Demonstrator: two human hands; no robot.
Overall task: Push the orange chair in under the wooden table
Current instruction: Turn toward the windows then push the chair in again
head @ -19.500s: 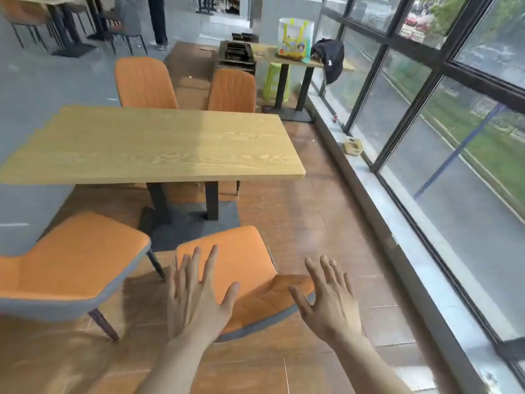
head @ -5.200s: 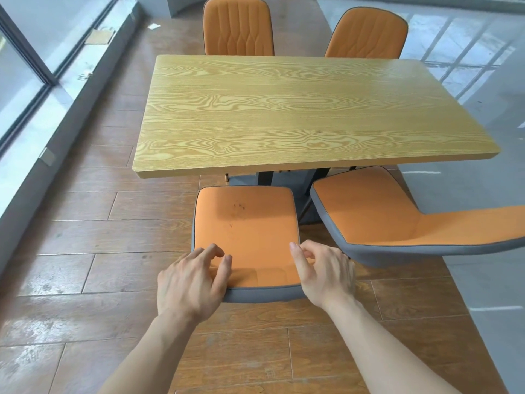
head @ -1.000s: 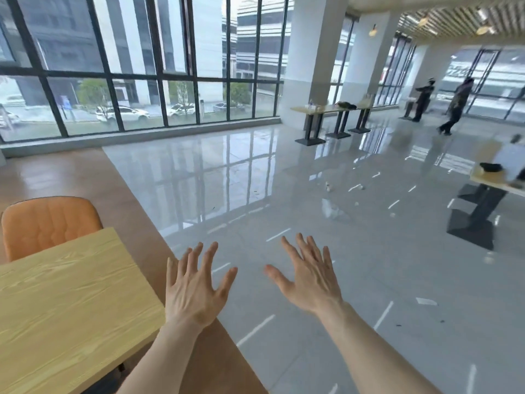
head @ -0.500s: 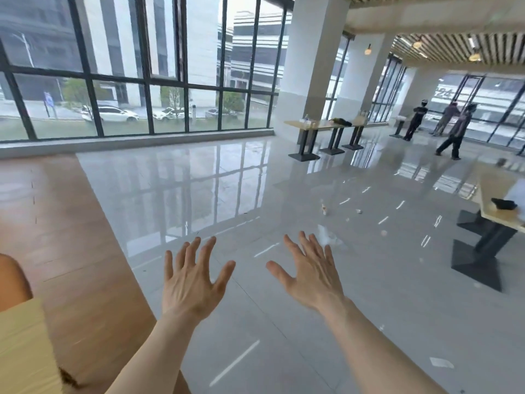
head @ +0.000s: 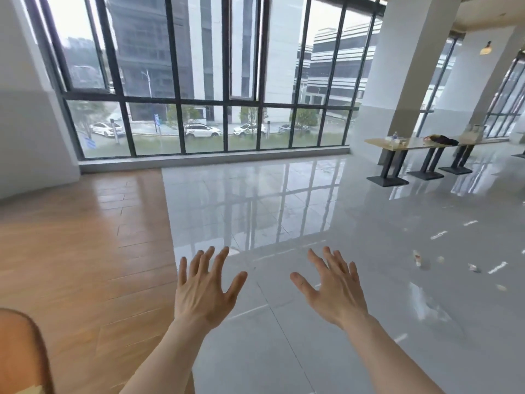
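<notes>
My left hand (head: 206, 288) and my right hand (head: 333, 288) are held out in front of me, palms down, fingers spread, holding nothing. Both hover over the glossy grey floor. Only the rounded top of an orange chair back (head: 20, 351) shows at the bottom left corner, well left of my left hand. A sliver of the wooden table (head: 29, 390) peeks in below it at the frame's bottom edge. The rest of the chair and table is out of view.
Wood-plank flooring (head: 85, 251) covers the left, grey tile (head: 312, 223) the right. A tall window wall (head: 213, 81) stands ahead. White columns (head: 397, 81) and a row of tables (head: 412, 146) stand at the far right. Small litter (head: 417, 257) lies on the tile.
The view has swung left: the window wall now fills the front, the far tables have slid to the right, and the distant people have left the frame. My hands stay open and spread.
</notes>
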